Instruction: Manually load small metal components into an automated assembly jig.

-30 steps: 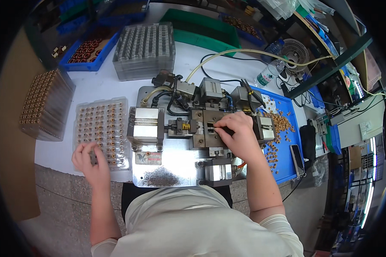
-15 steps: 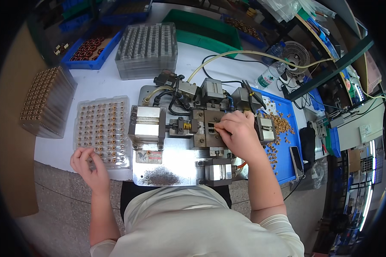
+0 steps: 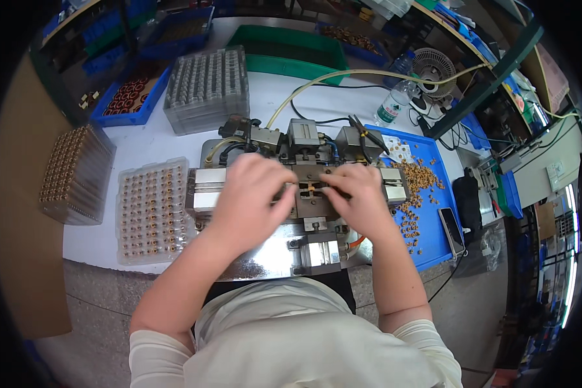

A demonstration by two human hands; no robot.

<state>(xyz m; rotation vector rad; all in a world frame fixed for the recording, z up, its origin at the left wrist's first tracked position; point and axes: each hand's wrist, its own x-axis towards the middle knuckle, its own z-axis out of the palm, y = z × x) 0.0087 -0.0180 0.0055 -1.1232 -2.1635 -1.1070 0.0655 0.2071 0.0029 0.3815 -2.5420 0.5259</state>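
Note:
A metal clamping fixture (image 3: 315,226) with a dark central block stands in front of me. A small brass-coloured piece (image 3: 312,187) lies in the block's slot. My left hand (image 3: 255,197) is at the slot's left side, thumb and forefinger curled toward each other. From the right, my right hand (image 3: 357,194) meets the slot, its thumb and forefinger bent in a pinch. Whatever either hand's fingertips hold is too small to make out. Left of the fixture lies a clear plastic tray (image 3: 128,249) with rows of small brass parts.
A blue tray (image 3: 438,249) on the right holds loose brass parts (image 3: 420,178), a phone (image 3: 451,229) and pliers (image 3: 366,137). Stacked clear trays (image 3: 207,90), a green bin (image 3: 284,52) and a bottle (image 3: 391,107) stand behind. Another tray stack (image 3: 77,174) is far left.
My left hand has moved from the clear tray's near edge rightward to the slot. My right hand stays by the slot, slightly withdrawn, and a brass-coloured piece now shows there. The view has shifted slightly.

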